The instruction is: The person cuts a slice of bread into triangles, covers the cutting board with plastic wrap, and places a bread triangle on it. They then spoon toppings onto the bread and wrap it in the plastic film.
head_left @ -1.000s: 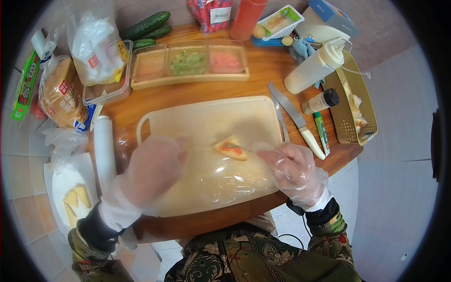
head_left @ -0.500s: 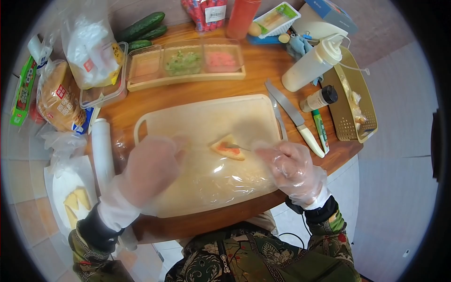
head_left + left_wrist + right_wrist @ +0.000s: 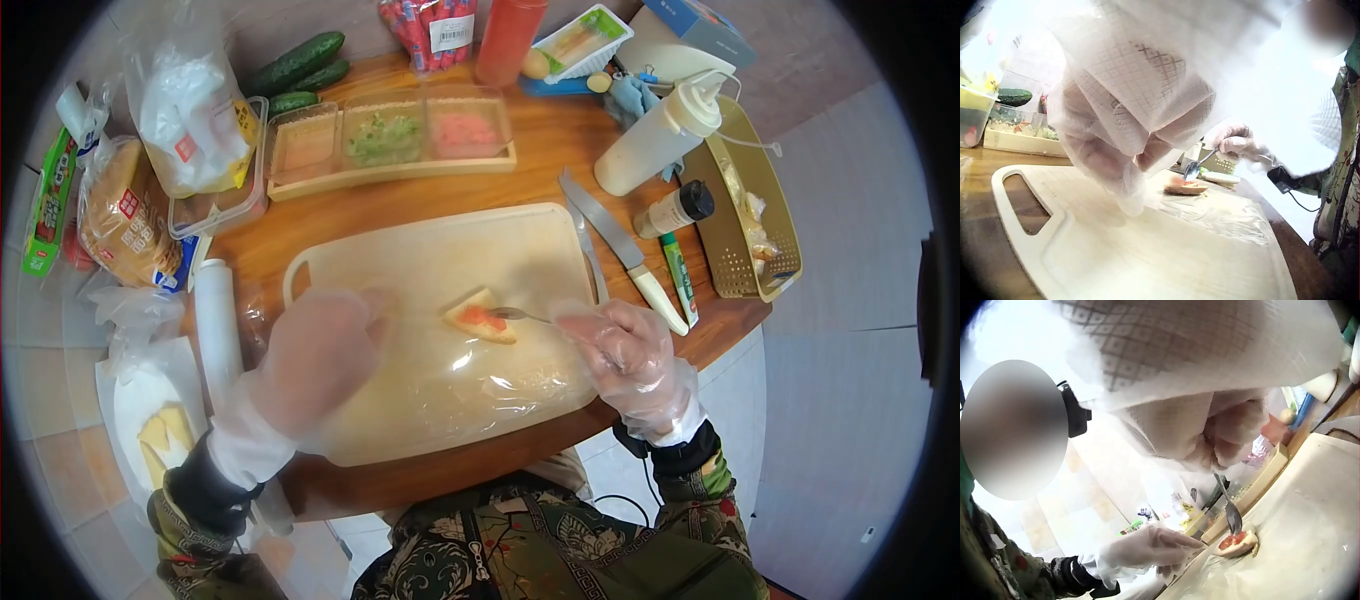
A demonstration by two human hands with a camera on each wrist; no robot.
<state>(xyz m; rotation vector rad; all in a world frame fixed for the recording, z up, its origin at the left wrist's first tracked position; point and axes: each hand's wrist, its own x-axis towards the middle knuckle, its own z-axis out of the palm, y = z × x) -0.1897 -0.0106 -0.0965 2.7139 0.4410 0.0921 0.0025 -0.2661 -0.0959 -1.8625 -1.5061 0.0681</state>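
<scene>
The gloved right hand (image 3: 625, 355) pinches the handle of a metal spoon (image 3: 522, 315). That spoon (image 3: 1233, 519) has its bowl at the red topping on a small bread piece (image 3: 483, 318), which in the right wrist view looks like a pocket (image 3: 1235, 545). Under the bread lies a cream cutting board (image 3: 430, 240) with clear film (image 3: 490, 395) across its lower part. Left of the bread and apart from it, the gloved left hand (image 3: 315, 355) hovers over the board; its fingers (image 3: 1175, 540) are extended, with nothing visible in them.
Behind the board stands a wooden tray (image 3: 390, 173) of chopped food. To the right lie a knife (image 3: 610, 225), a squeeze bottle (image 3: 655, 140), a seasoning jar (image 3: 675, 208) and a basket (image 3: 735, 240). Bagged bread (image 3: 130, 215), a white roll (image 3: 217, 320) and yellow pieces (image 3: 165, 435) are at left.
The spoon, blurred half a second ago, now shows clearly at the red topping. The right hand has shifted slightly; the left hand stays nearly where it was. The head view has moved a little.
</scene>
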